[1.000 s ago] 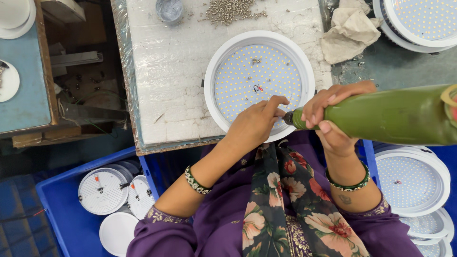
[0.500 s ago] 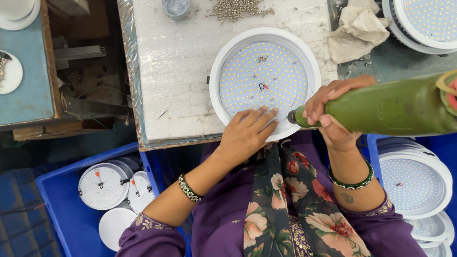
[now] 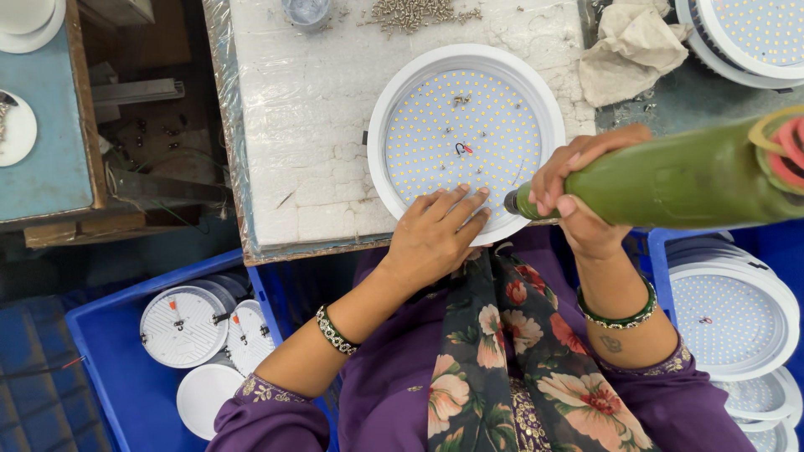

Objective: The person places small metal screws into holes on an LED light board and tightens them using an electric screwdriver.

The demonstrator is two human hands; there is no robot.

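White plastic rings the round LED panel light [image 3: 466, 134], which lies face up on the pale, rough worktop [image 3: 310, 125], its disc of small yellow diodes showing a little red-and-black wire at the centre. The left hand [image 3: 437, 234] lies flat on the near rim of the light, fingers spread apart and gripping nothing, the fingertips reaching onto the diode disc. The right hand [image 3: 578, 197] is wrapped tight around the front end of a green electric screwdriver [image 3: 670, 180], whose dark tip sits just at the light's lower right edge, close beside the left fingertips. A heap of small screws [image 3: 419, 12] lies at the far edge of the worktop, next to a small clear cup [image 3: 306, 10], and a crumpled cloth [image 3: 624, 46] rests to the right of the light. Below left, a blue crate [image 3: 109, 368] holds white light housings turned back-side up; at the right, another blue crate [image 3: 662, 243] holds stacked panel lights facing up
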